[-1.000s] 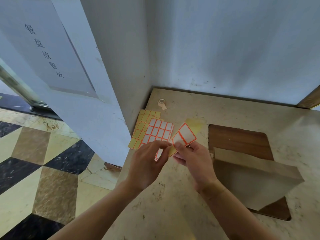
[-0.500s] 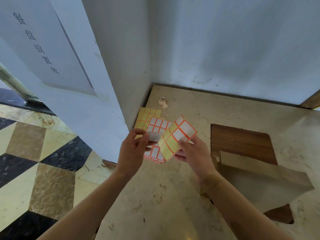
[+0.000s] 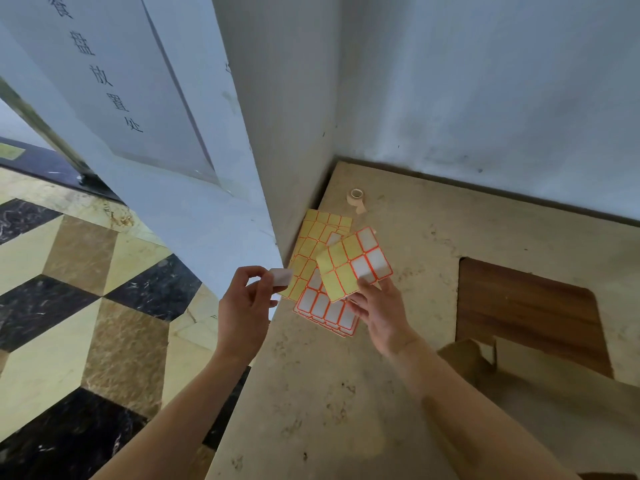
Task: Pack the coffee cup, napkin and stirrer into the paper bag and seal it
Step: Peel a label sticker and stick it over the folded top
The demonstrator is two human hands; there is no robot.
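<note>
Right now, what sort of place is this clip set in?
Probably a cafe or canteen service corner, not a home. A beige stone counter meets painted walls, polished patterned marble floor lies beside it, and a wall sign carries Chinese lettering. Label sheets and a paper bag suggest takeaway packing.

Beige speckled stone countertop (image 3: 346,393), set into a corner of pale grey-white plastered walls (image 3: 485,81). Dark brown wooden inset panel with rounded corners (image 3: 526,306), let into the countertop at right. Small roll of tan tape (image 3: 356,197), loose end trailing, lying near the far corner. White sign panel with black Chinese characters (image 3: 104,81), mounted on the wall face at left. Polished marble floor in a cube pattern of black, brown and cream tiles (image 3: 86,306), below the counter edge.
</note>
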